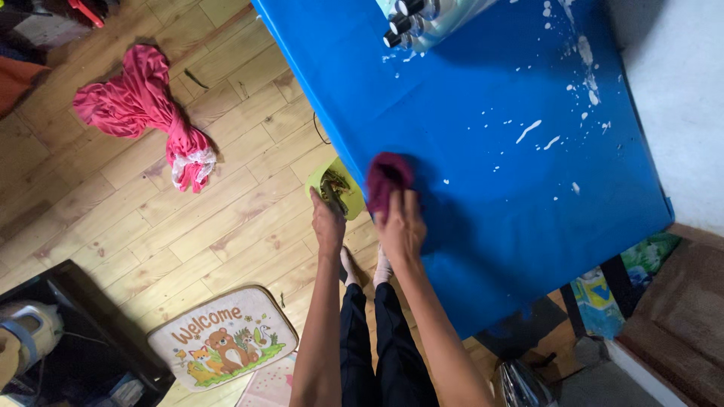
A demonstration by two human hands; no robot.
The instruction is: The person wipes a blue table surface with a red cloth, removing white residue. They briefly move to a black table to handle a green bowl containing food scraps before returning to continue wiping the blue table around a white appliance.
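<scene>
Here the blue plastic-covered desk (490, 188) stretches away beyond the right hand (401, 226), its far part spattered with white splashes (532, 130) that lie well apart from that hand. Farther still, at the desk's far edge, stand clear bottles with black caps (411, 22). Nothing sits on the blue sheet between the right hand and the splashes, so that stretch is open.

The desk's near edge runs just beside both hands; the left hand (327, 222) is off the edge, over the wooden plank floor (226, 218). Out past the left hand, a crumpled pink cloth garment (147, 109) lies on the floor, well apart. Back toward the person's body, a doormat with cartoon animals (222, 339) lies on the planks, and the person's feet stand below the hands.

The right hand lies flat, fingers together, pressing on a dark maroon wiping rag (388, 177), which is bunched under and just ahead of the fingertips, close to the desk's edge. The left hand grips a light green plastic dish (335, 185) from below, holding it just beside the edge and near the rag; some dark scraps lie in it.
</scene>
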